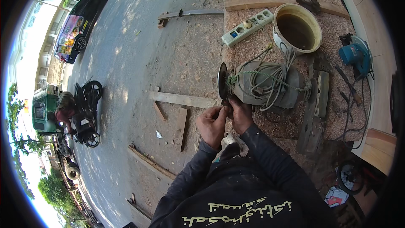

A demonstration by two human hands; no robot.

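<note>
In front of me sits a grey machine shaped like a bench grinder or motor point(249, 86), with a thin round disc point(222, 80) on its left end. A grey cable point(270, 72) is looped over its body, and green string point(249, 73) is wound about it. My left hand point(212, 126) is closed in a pinch just below the disc. Against it, my right hand point(241, 116) is closed too, close under the machine's body. Their fingertips meet; whatever small thing they grip is hidden.
Behind the machine stand a bucket of murky water point(297, 29) and a power strip point(247, 28) with a plug. A toothed saw blade point(307, 2) lies on a wooden beam point(257, 2). A teal circular saw point(355, 55) rests at right. Leftward, a motorcycle point(87, 114) is on the road.
</note>
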